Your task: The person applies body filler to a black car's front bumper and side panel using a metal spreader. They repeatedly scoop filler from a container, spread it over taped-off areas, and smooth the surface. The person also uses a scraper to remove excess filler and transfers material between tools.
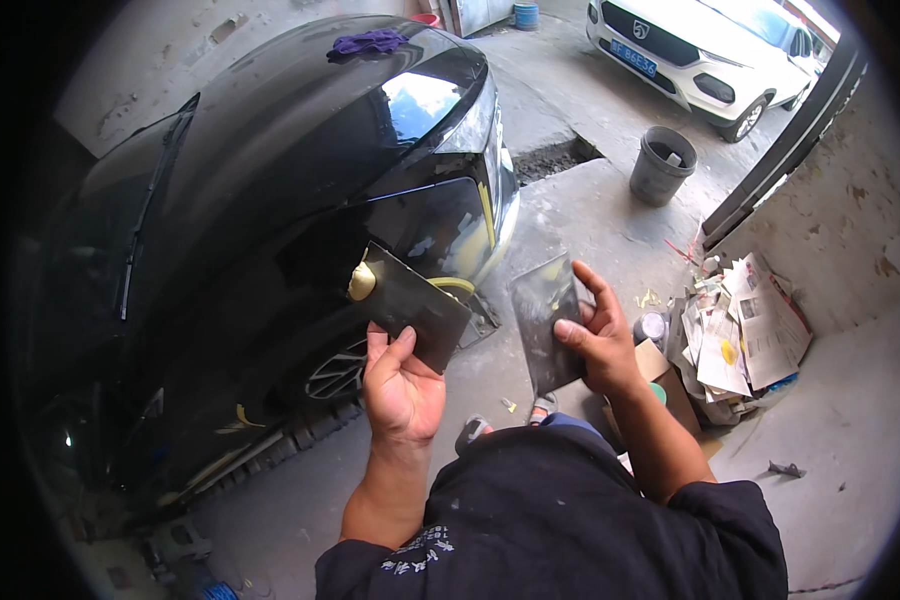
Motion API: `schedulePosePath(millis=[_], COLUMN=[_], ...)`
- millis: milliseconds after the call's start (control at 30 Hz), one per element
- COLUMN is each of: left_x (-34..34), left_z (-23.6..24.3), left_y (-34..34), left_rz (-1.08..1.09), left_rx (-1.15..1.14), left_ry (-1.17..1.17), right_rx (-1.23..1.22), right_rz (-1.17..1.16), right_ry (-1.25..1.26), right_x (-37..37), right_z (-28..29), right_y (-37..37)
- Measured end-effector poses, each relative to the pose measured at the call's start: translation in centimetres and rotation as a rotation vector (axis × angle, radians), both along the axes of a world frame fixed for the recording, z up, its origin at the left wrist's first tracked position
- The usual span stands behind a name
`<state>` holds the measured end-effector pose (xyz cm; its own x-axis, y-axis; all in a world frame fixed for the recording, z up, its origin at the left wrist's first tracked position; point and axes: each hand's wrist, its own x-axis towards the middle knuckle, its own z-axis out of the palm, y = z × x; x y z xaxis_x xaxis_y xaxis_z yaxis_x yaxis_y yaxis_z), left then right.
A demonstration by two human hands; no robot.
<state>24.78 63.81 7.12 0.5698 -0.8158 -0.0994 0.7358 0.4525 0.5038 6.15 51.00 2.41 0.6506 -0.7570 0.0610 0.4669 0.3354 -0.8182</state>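
Plate (418, 318) bearing a blob (361, 281), apparently yellow paste, is pinched finger-and-thumb by the left hand (402, 392) beside the black car (270, 180), as the right hand (604, 347) grasps a second plate (543, 322) farther from the car.

Glossy black on the nearer car (260, 150), with pale yellow patches (470, 250) near its front corner. Blackish on the left plate (425, 315), creamy yellow on its paste lump (361, 282). Dark grey on the right plate (547, 330) (smeared cloudy white). Purple on the cloth (367, 42), white on the farther car (710, 50).
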Motion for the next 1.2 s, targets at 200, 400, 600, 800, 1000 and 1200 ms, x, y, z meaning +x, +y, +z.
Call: schedulePosePath(millis=[200, 400, 600, 800, 1000, 1200], left_x=[-1.1, -1.7, 0.8, 2.9, 2.4, 1.3], left_z=[-0.1, -1.8, -2.8, -2.4, -1.2, -1.2], left_y=[-2.0, -2.3, -1.6, -1.5, -2.1, -2.5], left_rz=[0.076, 0.256, 0.098, -0.173, -0.255, -0.357], left_rx=[0.000, 0.073, 0.116, -0.263, -0.336, -0.313], left_ry=[-0.135, -0.398, -0.048, 0.347, 0.119, 0.088], right_rx=[-0.007, 0.054, 0.156, -0.018, -0.152, -0.224], right_rz=[-0.010, 0.006, -0.065, 0.208, 0.488, 0.530], right_ry=[0.098, 0.010, -0.196, -0.131, -0.127, -0.121], right_x=[2.9, 3.3, 2.0, 2.2, 4.0, 5.0], right_z=[-1.0, 0.5, 2.1, 1.7, 2.7, 3.0], right_y=[3.6, 3.3, -0.1, 2.8, 4.4, 4.1])
